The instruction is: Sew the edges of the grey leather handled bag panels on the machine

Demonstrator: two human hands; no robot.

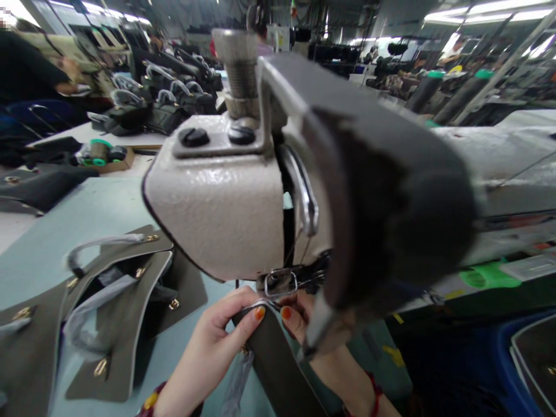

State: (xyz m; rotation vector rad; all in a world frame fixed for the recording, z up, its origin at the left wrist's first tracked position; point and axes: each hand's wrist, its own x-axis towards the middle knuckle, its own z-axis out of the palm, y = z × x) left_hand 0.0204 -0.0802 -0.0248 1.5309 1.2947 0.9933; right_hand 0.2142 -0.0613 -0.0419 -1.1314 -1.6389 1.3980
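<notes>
A beige sewing machine head (217, 197) fills the middle of the view, close to the camera. Under its needle area both hands pinch the top edge of a dark olive leather panel (278, 365). My left hand (212, 341) grips the panel's edge from the left, thumb on top. My right hand (299, 318) holds the same edge from the right, fingers curled, partly hidden behind a dark flap of the machine. The presser foot is hidden by the machine head.
Olive leather bag panels with gold fittings and plastic-wrapped handles (108, 307) lie on the pale blue table (87, 214) at left. Thread spools (99, 152) and finished bags (165, 104) sit further back. A person's arm (65, 84) shows at far left. A blue bin (521, 365) stands at lower right.
</notes>
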